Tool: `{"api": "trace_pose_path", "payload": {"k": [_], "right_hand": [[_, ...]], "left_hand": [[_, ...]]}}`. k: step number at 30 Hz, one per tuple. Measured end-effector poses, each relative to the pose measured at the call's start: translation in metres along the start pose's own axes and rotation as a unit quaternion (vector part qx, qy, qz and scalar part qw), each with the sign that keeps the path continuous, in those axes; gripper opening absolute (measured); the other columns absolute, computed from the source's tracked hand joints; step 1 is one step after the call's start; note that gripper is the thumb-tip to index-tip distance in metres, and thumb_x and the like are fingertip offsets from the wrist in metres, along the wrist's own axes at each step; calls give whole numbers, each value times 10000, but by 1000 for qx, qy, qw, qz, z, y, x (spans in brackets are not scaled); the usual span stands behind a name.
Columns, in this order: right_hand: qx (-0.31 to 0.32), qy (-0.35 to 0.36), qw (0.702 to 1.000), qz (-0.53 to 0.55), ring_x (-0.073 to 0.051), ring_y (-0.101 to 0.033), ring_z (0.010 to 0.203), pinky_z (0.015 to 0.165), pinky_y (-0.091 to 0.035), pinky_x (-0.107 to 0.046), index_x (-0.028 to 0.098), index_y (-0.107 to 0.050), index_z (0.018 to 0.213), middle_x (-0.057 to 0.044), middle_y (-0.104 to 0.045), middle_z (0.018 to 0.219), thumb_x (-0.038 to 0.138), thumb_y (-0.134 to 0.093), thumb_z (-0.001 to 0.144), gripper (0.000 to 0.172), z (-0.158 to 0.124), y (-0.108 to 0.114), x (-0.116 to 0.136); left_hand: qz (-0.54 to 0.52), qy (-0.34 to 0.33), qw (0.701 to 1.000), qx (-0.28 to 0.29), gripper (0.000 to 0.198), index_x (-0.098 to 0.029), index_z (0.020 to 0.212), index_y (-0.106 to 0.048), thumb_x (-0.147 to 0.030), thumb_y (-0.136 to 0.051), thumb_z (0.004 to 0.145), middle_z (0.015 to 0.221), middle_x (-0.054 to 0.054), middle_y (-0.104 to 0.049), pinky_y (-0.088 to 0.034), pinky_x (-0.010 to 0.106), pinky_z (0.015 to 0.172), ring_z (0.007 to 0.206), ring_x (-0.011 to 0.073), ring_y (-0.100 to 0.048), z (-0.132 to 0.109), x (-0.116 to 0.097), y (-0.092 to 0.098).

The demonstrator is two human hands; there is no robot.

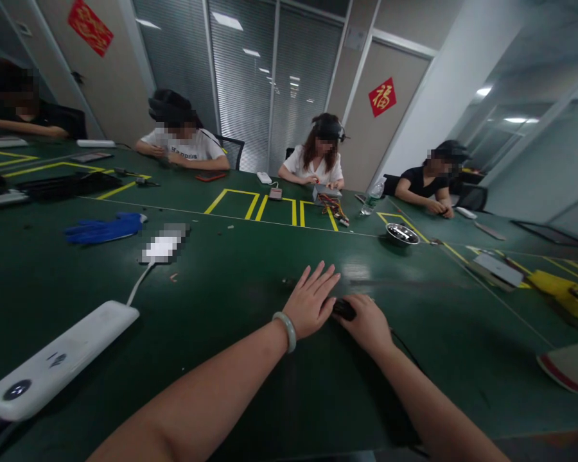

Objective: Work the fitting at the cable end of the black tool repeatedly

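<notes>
My left hand [311, 300] is over the green table with its fingers stretched out and spread, palm down. A pale green bangle [287, 330] circles that wrist. My right hand [368, 324] curls around a small black object [343, 309], whose exact kind I cannot make out. The tip of my left thumb is beside this black object; whether they touch is unclear. A thin black cord [407, 350] shows beside my right wrist, and my arm hides where it leads. My right fingertips are partly hidden behind the object.
To the left lie a white power bank-like device [72, 353], a cable leading to a phone [162, 245], and a blue glove [106, 228]. A metal bowl [402, 234], water bottle [372, 196] and yellow object [563, 292] are further right. A paper cup [571, 366] stands near right. Several people sit opposite.
</notes>
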State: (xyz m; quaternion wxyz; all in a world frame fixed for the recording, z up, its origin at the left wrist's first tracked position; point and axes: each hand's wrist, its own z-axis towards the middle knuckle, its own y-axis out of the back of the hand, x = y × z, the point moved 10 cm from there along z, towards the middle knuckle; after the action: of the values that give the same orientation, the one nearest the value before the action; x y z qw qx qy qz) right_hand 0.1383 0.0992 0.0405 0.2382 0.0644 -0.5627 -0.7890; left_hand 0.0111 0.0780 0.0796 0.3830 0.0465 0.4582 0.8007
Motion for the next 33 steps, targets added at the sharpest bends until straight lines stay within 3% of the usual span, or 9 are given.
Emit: {"api": "trace_pose_path", "payload": {"k": [2,5,10,14,17,20,23,27,33], "right_hand": [[4,60,998,13,-260,-595,994,908,-450,-400,214,-639,1027,-82,-659,1027,290,-576,810,239,15,-13,31],[15,139,990,8,-267,-525,1157,1020,-390,-396,166,-598,1160,-110,-604,1218,180,-517,816,354,37,-40,71],[74,186,980,-14,-288,-342,1329,1117,-244,-477,96,-404,1383,-171,-433,1413,193,-485,859,540,58,-68,94],[130,150,978,66,-280,-390,1280,1045,-344,-429,117,-383,1395,-180,-437,1392,391,-644,772,729,54,-34,61],[153,65,982,88,-208,-560,1040,895,-433,-337,195,-570,1222,-100,-593,1179,442,-616,802,489,43,6,15],[211,-13,976,53,-161,-595,779,698,-431,-275,232,-688,953,-38,-651,908,450,-570,839,273,21,22,-19],[269,-33,962,17,-158,-580,680,589,-379,-257,238,-704,813,-23,-650,787,488,-624,780,265,-1,14,-25],[315,-38,948,11,-149,-573,616,544,-348,-253,231,-699,717,-11,-657,703,379,-642,759,164,-14,-9,-21],[283,-101,934,196,-112,-577,560,519,-383,-220,203,-644,812,0,-688,728,355,-581,820,164,1,-24,-26]], "left_hand": [[1,-4,1000,0,502,-209,1455,-298,-296,-334,962,1535,41,-259,-118,476,1180,1440,215,-120,0,-2,0],[4,7,1000,1,496,-207,1451,-308,-279,-335,961,1526,35,-284,-123,466,1183,1436,208,-147,0,2,-3],[-4,47,999,2,467,-198,1435,-336,-241,-296,972,1506,38,-332,-193,427,1171,1421,181,-206,-1,19,-9],[-33,60,998,7,435,-180,1402,-379,-248,-273,986,1473,55,-391,-276,389,1138,1382,168,-306,-1,25,-14],[-53,54,997,12,396,-191,1349,-439,-262,-300,985,1407,57,-474,-324,373,1108,1320,165,-401,0,23,-16],[-49,46,997,32,310,-213,1222,-540,-279,-407,950,1286,47,-573,-366,380,1067,1230,185,-488,1,19,-24],[-22,29,997,75,229,-225,1093,-592,-272,-544,874,1181,38,-619,-393,395,1022,1146,212,-533,2,13,-39],[21,23,993,115,195,-223,1041,-582,-219,-584,846,1090,27,-625,-420,366,943,1043,199,-557,2,8,-53],[78,50,986,138,120,-218,977,-562,-284,-572,876,995,32,-606,-425,333,803,943,199,-557,6,11,-62]]}}
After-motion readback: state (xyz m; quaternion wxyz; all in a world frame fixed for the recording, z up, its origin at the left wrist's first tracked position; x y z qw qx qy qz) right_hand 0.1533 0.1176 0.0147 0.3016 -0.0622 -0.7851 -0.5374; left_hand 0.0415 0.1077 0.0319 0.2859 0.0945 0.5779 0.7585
